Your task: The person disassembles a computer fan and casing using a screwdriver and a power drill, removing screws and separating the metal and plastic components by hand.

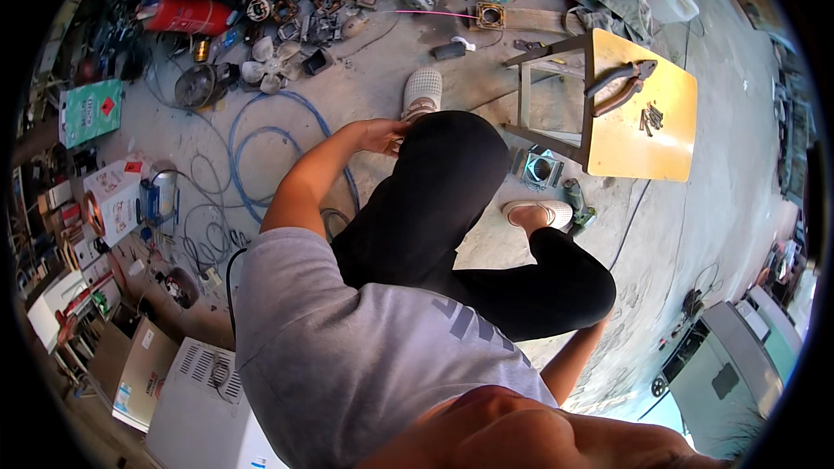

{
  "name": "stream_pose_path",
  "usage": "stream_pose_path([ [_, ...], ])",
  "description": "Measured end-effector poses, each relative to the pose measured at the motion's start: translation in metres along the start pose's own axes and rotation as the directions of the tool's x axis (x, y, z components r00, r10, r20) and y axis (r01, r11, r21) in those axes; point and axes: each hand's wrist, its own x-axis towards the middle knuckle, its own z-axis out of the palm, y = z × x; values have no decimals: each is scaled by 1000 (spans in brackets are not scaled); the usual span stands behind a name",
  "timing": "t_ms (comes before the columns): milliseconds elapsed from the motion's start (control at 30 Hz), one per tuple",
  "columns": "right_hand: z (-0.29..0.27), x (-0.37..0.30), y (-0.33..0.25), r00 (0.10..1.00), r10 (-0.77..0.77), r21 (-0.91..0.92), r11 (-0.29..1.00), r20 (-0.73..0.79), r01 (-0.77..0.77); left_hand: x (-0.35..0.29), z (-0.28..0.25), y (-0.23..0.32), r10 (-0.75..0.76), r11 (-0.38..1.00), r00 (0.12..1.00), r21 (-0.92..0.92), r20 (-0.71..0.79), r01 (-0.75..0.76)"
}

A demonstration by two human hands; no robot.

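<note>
My left hand rests against my left leg below the knee, and the knee hides its fingertips. Beside my right knee only the edge of my right hand shows; its fingers are hidden behind the leg. Right of my knees stands a small stool with a yellow top. Dark-handled pliers lie on it next to several small screws or bolts. On the floor by my right sandal are a square metal motor part with a round opening and a green power tool.
Motor parts are heaped at the far left, near a red cylinder. Coiled blue hose and loose cables lie left of me. A wooden board is ahead; a white-grey box stands at lower left.
</note>
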Motion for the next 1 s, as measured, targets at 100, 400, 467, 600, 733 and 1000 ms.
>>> stream_pose_path([
  [100,6,-43,-67,980,-199,94,976,24,196,47,-31,-12,-46,982,988,-173,144,71],
  [400,93,-146,-102,667,-664,-727,265,338,633,77,14,-20,260,959,965,123,-34,-254],
  [467,106,-166,-108,550,-752,-715,153,364,682,76,14,-11,262,906,964,358,-52,-227],
  [600,101,-148,-108,645,-699,-670,323,307,669,65,16,14,263,335,937,932,-232,136],
  [733,101,-136,-111,684,-664,-630,399,303,667,42,15,36,285,89,891,935,-353,342],
  [1000,90,-120,-107,666,-670,-635,365,328,680,77,-37,-10,368,909,927,180,75,-375],
])
